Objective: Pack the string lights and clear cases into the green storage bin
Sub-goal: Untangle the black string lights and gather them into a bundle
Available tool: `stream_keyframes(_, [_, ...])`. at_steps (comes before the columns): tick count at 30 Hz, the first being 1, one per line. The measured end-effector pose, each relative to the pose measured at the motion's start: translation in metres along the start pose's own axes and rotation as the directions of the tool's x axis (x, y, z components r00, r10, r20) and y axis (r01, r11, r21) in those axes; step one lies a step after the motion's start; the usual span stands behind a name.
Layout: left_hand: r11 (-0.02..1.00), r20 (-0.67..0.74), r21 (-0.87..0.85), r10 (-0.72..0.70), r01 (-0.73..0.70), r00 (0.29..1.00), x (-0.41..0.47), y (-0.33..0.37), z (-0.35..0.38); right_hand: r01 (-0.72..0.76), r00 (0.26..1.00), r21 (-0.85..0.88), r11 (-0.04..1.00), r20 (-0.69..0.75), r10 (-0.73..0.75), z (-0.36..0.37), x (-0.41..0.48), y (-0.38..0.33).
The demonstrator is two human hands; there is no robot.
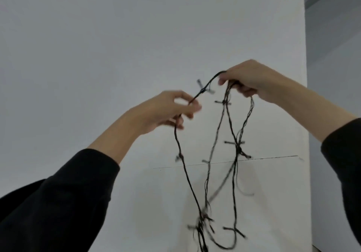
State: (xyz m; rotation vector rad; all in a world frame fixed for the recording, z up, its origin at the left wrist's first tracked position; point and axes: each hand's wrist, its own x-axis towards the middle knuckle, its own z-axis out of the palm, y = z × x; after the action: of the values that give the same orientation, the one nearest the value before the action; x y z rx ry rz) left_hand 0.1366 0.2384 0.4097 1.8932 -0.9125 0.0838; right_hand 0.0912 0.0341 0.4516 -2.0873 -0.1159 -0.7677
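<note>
Dark string lights [236, 150] with small bulbs on short stubs hang in long loops in front of a white wall. My right hand [252, 81] is raised and grips a bunch of gathered loops at their top. My left hand [172, 109] is lower and to the left, pinching a single strand that runs up to the right hand. From both hands the wire drops down past the bottom edge, tangled near the bottom. Neither the green bin nor any clear cases are in view.
A white wall [97, 46] fills the view, with a thin horizontal seam [263, 158] behind the wires. The wall's corner edge [306, 95] is at the right, with a grey recess beyond it.
</note>
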Motion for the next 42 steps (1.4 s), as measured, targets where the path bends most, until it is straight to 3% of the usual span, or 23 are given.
stream_keyframes(3, [0.985, 0.31, 0.095, -0.169, 0.146, 0.935, -0.017, -0.026, 0.003, -0.027, 0.965, 0.197, 0.98, -0.25, 0.077, -0.026, 0.009, 0.008])
stream_keyframes(5, [0.974, 0.381, 0.12, -0.223, 0.191, 0.897, -0.023, -0.041, 0.003, -0.036, 0.939, 0.217, 0.976, -0.328, 0.108, -0.037, 0.014, 0.019])
stream_keyframes(6, [0.977, 0.347, 0.095, -0.213, 0.192, 0.913, -0.023, -0.044, 0.002, -0.049, 0.938, 0.142, 0.989, -0.333, 0.095, -0.039, 0.014, 0.024])
stream_keyframes(8, [0.981, 0.166, -0.084, -0.157, 0.173, 0.973, -0.018, -0.044, -0.002, -0.085, 0.982, -0.201, 0.976, -0.184, 0.047, -0.038, 0.009, 0.029])
stream_keyframes(10, [0.966, 0.017, -0.236, -0.102, 0.103, 0.995, -0.012, -0.034, -0.006, -0.038, 0.975, -0.404, 0.914, 0.187, 0.123, -0.034, -0.001, 0.028])
stream_keyframes(13, [0.995, 0.019, -0.093, -0.025, 0.027, 1.0, -0.007, -0.015, -0.002, -0.002, 0.801, -0.255, 0.967, 0.579, 0.154, -0.019, -0.016, 0.018])
stream_keyframes(16, [0.997, -0.007, 0.082, 0.012, -0.012, 1.0, -0.002, -0.001, 0.01, 0.044, 0.699, -0.153, 0.987, 0.71, 0.079, -0.001, -0.023, 0.006])
stream_keyframes(18, [0.988, -0.05, 0.145, 0.052, -0.045, 0.997, 0.0, 0.004, 0.014, 0.073, 0.683, -0.138, 0.988, 0.729, 0.051, 0.006, -0.023, 0.003])
stream_keyframes(22, [0.989, -0.117, 0.112, 0.106, -0.093, 0.987, 0.002, 0.008, 0.015, 0.064, 0.786, -0.145, 0.987, 0.616, 0.04, 0.013, -0.019, 0.002])
stream_keyframes(27, [0.99, -0.192, 0.051, 0.136, -0.129, 0.972, 0.0, 0.0, 0.009, 0.053, 0.963, -0.123, 0.991, 0.268, -0.018, 0.008, -0.012, 0.006])
stream_keyframes(29, [0.993, -0.06, 0.097, 0.067, -0.061, 0.996, -0.006, -0.014, 0.013, 0.101, 0.993, -0.092, 0.991, 0.078, -0.094, -0.002, -0.007, 0.004])
stream_keyframes(32, [0.987, 0.207, 0.151, -0.082, 0.051, 0.975, -0.015, -0.035, 0.022, 0.202, 0.964, -0.11, 0.973, -0.152, -0.218, -0.005, -0.005, 0.006])
stream_keyframes(34, [0.967, 0.222, 0.253, -0.073, 0.014, 0.972, -0.014, -0.037, 0.021, 0.28, 0.942, -0.205, 0.938, -0.131, -0.31, 0.001, -0.008, 0.009])
stream_keyframes(35, [0.967, 0.132, 0.253, -0.017, -0.017, 0.991, -0.01, -0.037, 0.018, 0.293, 0.949, -0.277, 0.915, -0.029, -0.313, 0.004, -0.012, 0.01])
stream_keyframes(37, [0.993, -0.117, 0.104, 0.06, -0.048, 0.991, -0.005, -0.032, 0.008, 0.285, 0.946, -0.421, 0.861, 0.269, -0.182, 0.008, -0.019, 0.011])
stream_keyframes(38, [0.995, -0.149, 0.084, 0.068, -0.056, 0.986, -0.004, -0.03, 0.004, 0.288, 0.935, -0.469, 0.835, 0.328, -0.139, 0.008, -0.019, 0.012])
stream_keyframes(40, [0.978, -0.087, 0.203, 0.075, -0.056, 0.993, -0.006, -0.03, 0.001, 0.284, 0.959, -0.462, 0.84, 0.161, -0.235, 0.008, -0.014, 0.017])
stream_keyframes(42, [0.993, -0.163, 0.101, 0.082, -0.066, 0.983, -0.007, -0.032, -0.002, 0.291, 0.932, -0.401, 0.869, -0.086, -0.352, 0.008, -0.01, 0.022])
